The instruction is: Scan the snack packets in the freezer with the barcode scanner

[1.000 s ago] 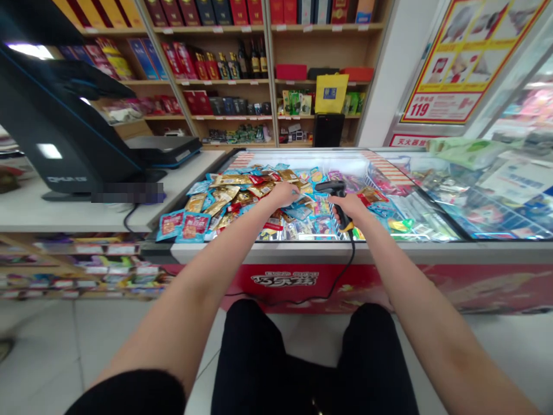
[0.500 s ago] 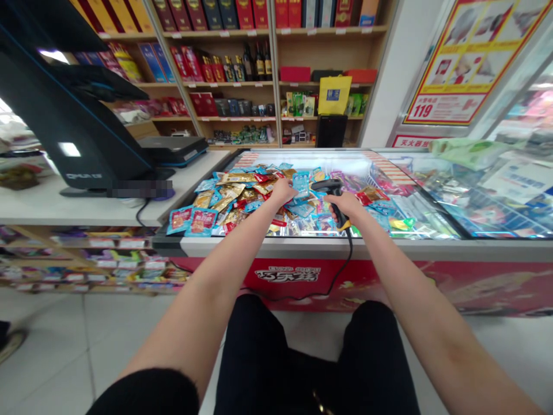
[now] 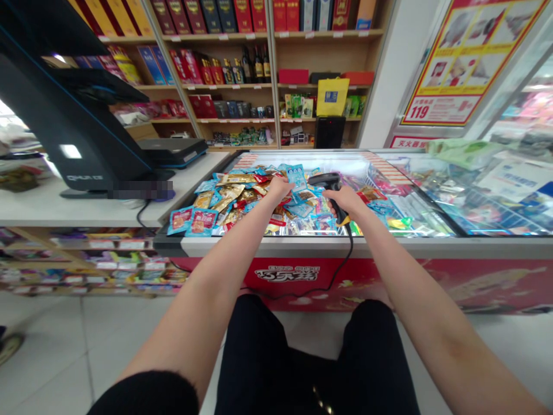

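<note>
My left hand (image 3: 280, 187) is closed on the edge of a light-blue snack packet (image 3: 296, 177), which it holds raised above the pile. In my right hand (image 3: 345, 202) is a black barcode scanner (image 3: 325, 180), gripped by its handle, with its head pointing left toward the packet. The scanner's cable (image 3: 350, 248) hangs down over the front of the chest freezer (image 3: 375, 246). A heap of gold, red and blue snack packets (image 3: 231, 193) lies on the freezer's glass top around and left of my left hand. Two pink-and-blue packets (image 3: 203, 221) lie at the near left corner.
A black checkout terminal (image 3: 99, 138) and a flat scale (image 3: 173, 151) stand on the white counter (image 3: 173, 199) at left. Shelves (image 3: 233, 85) with boxes and bottles line the back. A green plastic bag (image 3: 462, 153) lies on the freezer at right.
My left hand has lifted the light-blue packet slightly and tilted it upright toward the scanner. My right hand has brought the scanner up and slightly left.
</note>
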Tool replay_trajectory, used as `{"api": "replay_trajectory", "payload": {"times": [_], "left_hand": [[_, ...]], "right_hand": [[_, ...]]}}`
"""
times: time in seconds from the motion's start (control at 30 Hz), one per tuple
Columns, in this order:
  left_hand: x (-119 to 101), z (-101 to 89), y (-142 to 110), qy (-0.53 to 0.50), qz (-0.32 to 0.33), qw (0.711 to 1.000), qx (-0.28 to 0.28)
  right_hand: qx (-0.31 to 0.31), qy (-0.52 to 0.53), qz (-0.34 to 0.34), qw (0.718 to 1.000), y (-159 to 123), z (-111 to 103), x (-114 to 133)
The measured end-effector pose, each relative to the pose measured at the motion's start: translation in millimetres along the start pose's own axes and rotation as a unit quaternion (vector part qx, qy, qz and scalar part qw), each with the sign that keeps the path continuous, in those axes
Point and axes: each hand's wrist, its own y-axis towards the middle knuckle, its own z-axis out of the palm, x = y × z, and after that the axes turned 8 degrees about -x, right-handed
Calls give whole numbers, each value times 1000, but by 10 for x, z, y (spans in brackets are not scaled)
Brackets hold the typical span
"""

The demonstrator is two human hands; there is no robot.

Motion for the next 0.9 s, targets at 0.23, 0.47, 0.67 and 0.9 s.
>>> {"api": "replay_trajectory", "payload": {"times": [0.23,0.47,0.67,0.9], "left_hand": [[-57,-50,-10,71,35,997,2],[-152,-97,-96,107,25,994,7],[-141,-76,-75,135,48,990,7],[-154,-42,-54,144,65,987,12]], "right_hand": [[3,-9,-3,1000,-30,2,17],[5,-11,-8,1000,-41,-29,20],[9,-18,-10,1000,-76,-41,30],[2,-19,-1,1000,-120,-82,46]]}}
